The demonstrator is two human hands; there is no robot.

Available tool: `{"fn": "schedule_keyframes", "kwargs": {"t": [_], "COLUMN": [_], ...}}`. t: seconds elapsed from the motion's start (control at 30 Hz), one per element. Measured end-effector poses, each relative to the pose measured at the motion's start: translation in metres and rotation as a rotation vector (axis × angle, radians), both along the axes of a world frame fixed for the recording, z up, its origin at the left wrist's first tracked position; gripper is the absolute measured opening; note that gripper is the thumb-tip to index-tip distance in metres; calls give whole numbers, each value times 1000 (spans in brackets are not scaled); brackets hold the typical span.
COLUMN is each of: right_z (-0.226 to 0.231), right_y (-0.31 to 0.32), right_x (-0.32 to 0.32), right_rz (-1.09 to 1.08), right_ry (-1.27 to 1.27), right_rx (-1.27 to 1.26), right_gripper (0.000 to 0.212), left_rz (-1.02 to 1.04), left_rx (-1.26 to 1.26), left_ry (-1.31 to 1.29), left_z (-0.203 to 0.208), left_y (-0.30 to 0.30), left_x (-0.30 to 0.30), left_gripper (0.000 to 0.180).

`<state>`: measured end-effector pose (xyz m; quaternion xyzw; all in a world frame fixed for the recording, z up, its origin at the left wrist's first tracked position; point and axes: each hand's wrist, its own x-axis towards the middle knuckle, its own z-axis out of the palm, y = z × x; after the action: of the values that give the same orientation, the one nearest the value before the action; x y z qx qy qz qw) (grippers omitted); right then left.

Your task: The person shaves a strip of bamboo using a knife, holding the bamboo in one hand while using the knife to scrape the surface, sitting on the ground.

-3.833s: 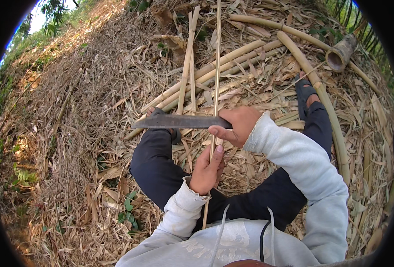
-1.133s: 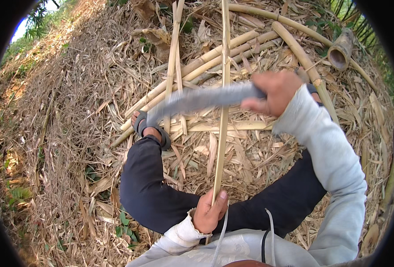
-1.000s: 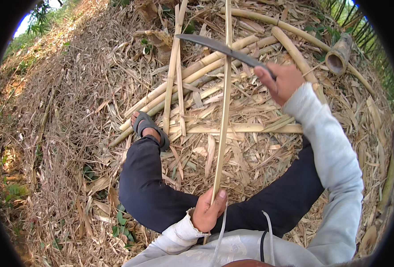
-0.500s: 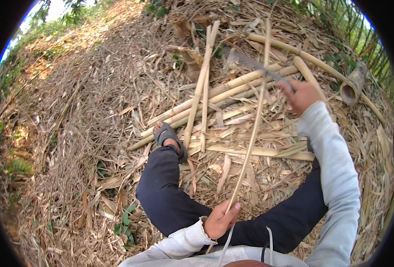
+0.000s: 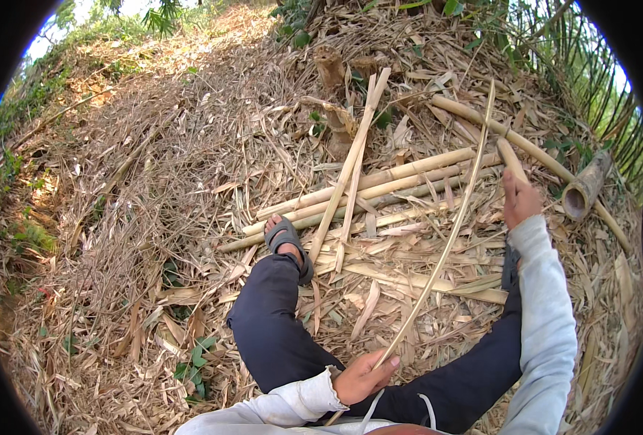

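A long, thin bamboo strip (image 5: 441,272) slants up from my lap toward the far right and bows slightly. My left hand (image 5: 368,377) is closed round its lower part, close to my body. To the right of the strip, my right hand (image 5: 522,199) is a fist on the handle of the knife seen in the earlier frame. Its blade cannot be made out now. Just beyond that fist shows the end of a pale bamboo piece (image 5: 510,156), partly hidden by the hand. The strip and the right hand are apart.
Several bamboo poles (image 5: 401,172) lie across the ground ahead, with two split slats (image 5: 354,163) across them. My sandalled left foot (image 5: 286,239) is by their left ends. A hollow bamboo section (image 5: 586,187) and a curved pole (image 5: 546,138) lie right. A stump (image 5: 330,69) stands behind.
My right hand has shifted right, away from the strip, and the knife blade that crossed it no longer shows. The strip's upper end leans further right. My left hand still grips it. The view has tilted up.
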<state>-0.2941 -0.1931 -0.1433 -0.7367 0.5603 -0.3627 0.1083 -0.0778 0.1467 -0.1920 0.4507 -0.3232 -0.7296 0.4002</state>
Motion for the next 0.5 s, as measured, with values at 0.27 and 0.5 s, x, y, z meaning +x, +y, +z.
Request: {"fn": "schedule_keyframes", "kwargs": {"t": [0.27,0.5], "right_z": [-31,-58], "right_y": [-69,-55], "right_x": [-52,-29], "right_rz": [-365,-401], "right_ry": [-9,57], "right_rx": [37,333], "right_gripper": [82,102], "left_rz": [-75,-41], "left_rx": [56,169], "left_ry": [56,78], "left_z": [1,3], "left_y": [-9,-3], "left_x": [-13,-3], "left_gripper": [27,31]}}
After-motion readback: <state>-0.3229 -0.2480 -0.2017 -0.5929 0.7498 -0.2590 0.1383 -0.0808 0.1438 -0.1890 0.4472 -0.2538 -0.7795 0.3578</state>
